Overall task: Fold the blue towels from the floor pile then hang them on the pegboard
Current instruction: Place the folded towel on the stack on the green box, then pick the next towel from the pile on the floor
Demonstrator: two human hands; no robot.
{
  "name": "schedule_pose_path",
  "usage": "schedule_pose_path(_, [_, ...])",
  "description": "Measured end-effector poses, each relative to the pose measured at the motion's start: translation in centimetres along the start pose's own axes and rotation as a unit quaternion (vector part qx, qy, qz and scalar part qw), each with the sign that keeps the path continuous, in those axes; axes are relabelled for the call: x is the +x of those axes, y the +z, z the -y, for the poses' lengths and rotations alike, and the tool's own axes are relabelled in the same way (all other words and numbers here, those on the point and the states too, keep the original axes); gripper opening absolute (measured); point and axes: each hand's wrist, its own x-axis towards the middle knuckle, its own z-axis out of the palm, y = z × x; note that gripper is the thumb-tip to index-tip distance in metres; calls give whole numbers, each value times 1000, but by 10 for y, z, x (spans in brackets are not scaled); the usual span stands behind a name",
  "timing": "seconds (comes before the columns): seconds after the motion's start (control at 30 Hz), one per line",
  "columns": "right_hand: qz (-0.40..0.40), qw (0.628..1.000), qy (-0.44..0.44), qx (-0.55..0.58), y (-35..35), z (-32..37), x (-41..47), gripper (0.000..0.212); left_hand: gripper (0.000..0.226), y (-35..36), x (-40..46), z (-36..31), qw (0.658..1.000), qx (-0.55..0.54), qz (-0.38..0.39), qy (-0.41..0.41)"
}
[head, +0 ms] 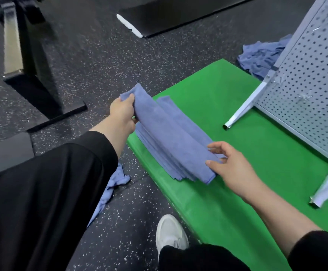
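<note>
The folded blue towel [165,132] lies on a stack at the green bench's [237,137] left edge, long axis running along that edge. The left hand [123,112] grips its far end; the right hand [229,165] pinches its near end.

Folded blue cloth towel stack [171,145] on green rectangular mat [237,153] near its left edge; white perforated metal pegboard [308,85] at mat's right edge; crumpled blue towel pile [261,57] behind mat's far corner.
</note>
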Motion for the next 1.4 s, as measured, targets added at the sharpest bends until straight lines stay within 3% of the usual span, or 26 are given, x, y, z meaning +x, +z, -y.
schedule_pose_path(0.13, [-7,995,-22,-99,11,-9,22,30,39,14,32,7,996,82,7,-17])
schedule_pose_path(0.2, [10,979,-54,-196,18,-16,32,31,61,15,45,14,967,251,-26,-14])
schedule_pose_path(0.3, [10,940,-85,-331,29,-24,38,30,55,11,36,37,848,508,-38,147])
schedule_pose_path(0.37, [0,930,-112,-349,34,-23,40,23,41,11,18,63,763,588,36,265])
schedule_pose_path(0.43, [-10,927,-133,-351,36,-21,42,15,37,10,2,87,692,640,102,318])
schedule_pose_path(0.5, [-10,925,-142,-353,36,-19,44,13,39,7,-5,102,659,669,109,326])
schedule_pose_path(0.77, [6,931,-157,-329,53,22,48,23,36,-15,-21,79,690,631,121,334])
schedule_pose_path(1.0, [98,913,-241,-316,120,109,51,26,31,-116,-39,51,716,624,92,298])
schedule_pose_path(1.07, [151,888,-276,-334,148,140,48,28,29,-162,-45,46,709,642,79,280])
schedule_pose_path(1.17, [238,822,-317,-409,194,180,43,33,27,-237,-52,39,697,675,47,237])
schedule_pose_path(1.3, [314,750,-315,-490,258,218,40,38,28,-333,-55,36,689,704,6,173])
schedule_pose_path(1.4, [339,716,-294,-535,302,230,44,39,28,-386,-53,43,685,716,-11,136])
